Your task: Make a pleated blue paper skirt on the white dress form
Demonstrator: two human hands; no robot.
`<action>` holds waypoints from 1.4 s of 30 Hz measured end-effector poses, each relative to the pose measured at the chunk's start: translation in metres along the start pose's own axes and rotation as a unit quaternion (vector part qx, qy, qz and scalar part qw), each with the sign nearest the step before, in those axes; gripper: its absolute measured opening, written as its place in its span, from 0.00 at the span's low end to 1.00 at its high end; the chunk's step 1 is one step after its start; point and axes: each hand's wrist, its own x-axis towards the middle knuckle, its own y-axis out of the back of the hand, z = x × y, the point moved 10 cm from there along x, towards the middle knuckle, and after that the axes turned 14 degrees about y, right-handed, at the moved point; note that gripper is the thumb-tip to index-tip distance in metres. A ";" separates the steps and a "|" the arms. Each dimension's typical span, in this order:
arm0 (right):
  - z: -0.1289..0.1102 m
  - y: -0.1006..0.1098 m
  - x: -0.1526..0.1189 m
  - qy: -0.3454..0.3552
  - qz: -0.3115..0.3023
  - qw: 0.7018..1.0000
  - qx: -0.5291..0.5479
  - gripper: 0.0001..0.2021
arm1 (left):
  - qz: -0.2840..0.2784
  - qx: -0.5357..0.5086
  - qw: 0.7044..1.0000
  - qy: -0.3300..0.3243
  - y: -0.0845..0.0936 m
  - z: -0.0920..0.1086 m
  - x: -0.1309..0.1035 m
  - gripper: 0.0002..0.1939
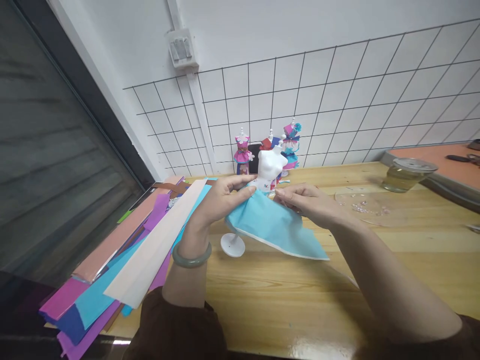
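A small white mannequin (pixel 270 164) leans over the table, its round base (pixel 233 245) tilted at the lower left. Light blue fabric (pixel 275 222) with a white lower edge hangs from its waist like a skirt. My left hand (pixel 228 197) is closed around the waist from the left, thumb pressing the gathered top of the fabric. At the right of the waist, my right hand (pixel 300 200) is closed in a pinch near the fabric's upper edge; what lies between its fingertips is too small to make out.
Colored paper or fabric strips (pixel 157 245) are piled at the left. Dressed mini mannequins (pixel 242 152) stand by the grid wall. On the right are a clear tray (pixel 365 207) with small beads, a glass cup (pixel 403 180) of yellowish liquid and an orange board (pixel 442 159).
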 end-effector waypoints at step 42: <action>-0.022 0.013 -0.005 0.038 0.141 0.968 -0.204 0.14 | -0.007 -0.021 1.000 0.009 -0.016 -0.008 0.009 0.26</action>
